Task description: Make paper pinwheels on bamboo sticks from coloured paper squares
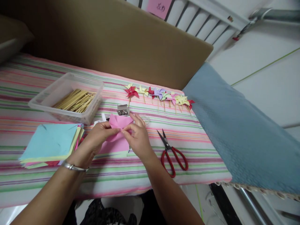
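Pinching pink paper (pixel 122 121) mid-sheet with left hand (pixel 101 134) and right hand (pixel 138 137), probably to prevent any sudden unfolding (plus scissors (pixel 168 146) nearby, likely for easy grabbing).

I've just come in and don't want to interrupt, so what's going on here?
A person's left hand and right hand are pinching a partly folded pink paper near its middle. Red-handled scissors lie open to the right. Farther back, paper pinwheels lie in a row, and a plastic box of sticks stands to the left.
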`<action>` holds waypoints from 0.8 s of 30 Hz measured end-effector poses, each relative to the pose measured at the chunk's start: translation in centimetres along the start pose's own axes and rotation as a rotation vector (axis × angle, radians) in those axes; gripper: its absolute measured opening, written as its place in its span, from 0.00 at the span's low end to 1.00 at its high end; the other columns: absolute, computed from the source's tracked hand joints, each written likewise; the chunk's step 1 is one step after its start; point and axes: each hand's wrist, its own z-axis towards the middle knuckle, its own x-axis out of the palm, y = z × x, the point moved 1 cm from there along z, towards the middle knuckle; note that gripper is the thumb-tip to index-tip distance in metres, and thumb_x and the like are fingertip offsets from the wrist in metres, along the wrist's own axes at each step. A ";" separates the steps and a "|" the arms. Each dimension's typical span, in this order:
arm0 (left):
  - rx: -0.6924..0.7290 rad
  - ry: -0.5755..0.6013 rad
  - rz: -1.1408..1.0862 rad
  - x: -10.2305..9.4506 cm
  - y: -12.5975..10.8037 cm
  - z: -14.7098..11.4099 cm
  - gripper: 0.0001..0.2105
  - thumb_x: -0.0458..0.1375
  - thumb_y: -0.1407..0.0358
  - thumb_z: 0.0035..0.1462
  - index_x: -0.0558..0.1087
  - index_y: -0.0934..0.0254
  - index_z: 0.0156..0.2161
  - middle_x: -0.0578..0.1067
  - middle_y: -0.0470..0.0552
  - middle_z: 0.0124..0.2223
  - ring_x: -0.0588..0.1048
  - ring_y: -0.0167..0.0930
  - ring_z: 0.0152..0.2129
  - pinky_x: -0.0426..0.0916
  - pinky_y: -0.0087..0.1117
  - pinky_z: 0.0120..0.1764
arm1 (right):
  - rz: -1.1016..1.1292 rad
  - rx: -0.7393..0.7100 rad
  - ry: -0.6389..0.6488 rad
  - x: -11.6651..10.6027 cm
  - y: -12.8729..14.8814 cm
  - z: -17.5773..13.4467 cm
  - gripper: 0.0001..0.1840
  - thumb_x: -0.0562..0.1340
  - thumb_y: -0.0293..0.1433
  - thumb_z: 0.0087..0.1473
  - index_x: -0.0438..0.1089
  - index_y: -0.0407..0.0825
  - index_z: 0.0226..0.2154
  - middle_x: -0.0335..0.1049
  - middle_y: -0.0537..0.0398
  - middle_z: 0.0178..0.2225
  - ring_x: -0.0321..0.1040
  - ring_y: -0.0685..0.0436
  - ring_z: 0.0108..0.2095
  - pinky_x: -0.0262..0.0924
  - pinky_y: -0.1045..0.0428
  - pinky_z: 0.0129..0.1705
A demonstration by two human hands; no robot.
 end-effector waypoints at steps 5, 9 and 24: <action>-0.003 0.021 0.023 0.0 -0.1 -0.1 0.06 0.70 0.66 0.33 0.78 0.64 0.20 0.75 0.50 0.20 0.66 0.25 0.16 0.58 0.25 0.20 | -0.013 0.021 0.004 0.0 0.0 0.0 0.03 0.64 0.30 0.50 0.73 0.50 0.26 0.61 0.46 0.59 0.48 0.38 0.63 0.43 0.38 0.62; -0.009 0.052 0.056 0.0 -0.2 -0.2 0.08 0.70 0.64 0.33 0.79 0.64 0.23 0.76 0.51 0.22 0.67 0.25 0.17 0.60 0.25 0.21 | -0.023 0.056 -0.003 0.3 0.0 0.0 0.03 0.64 0.29 0.48 0.72 0.50 0.25 0.61 0.47 0.59 0.49 0.38 0.63 0.44 0.38 0.62; -0.001 0.221 0.364 0.0 0.2 -0.1 0.03 0.64 0.67 0.37 0.76 0.64 0.19 0.68 0.45 0.17 0.59 0.24 0.15 0.51 0.26 0.20 | 0.362 0.302 0.314 -2.7 -0.1 0.7 0.41 0.65 0.28 0.46 0.53 0.55 0.61 0.72 0.56 0.36 0.70 0.46 0.39 0.65 0.47 0.45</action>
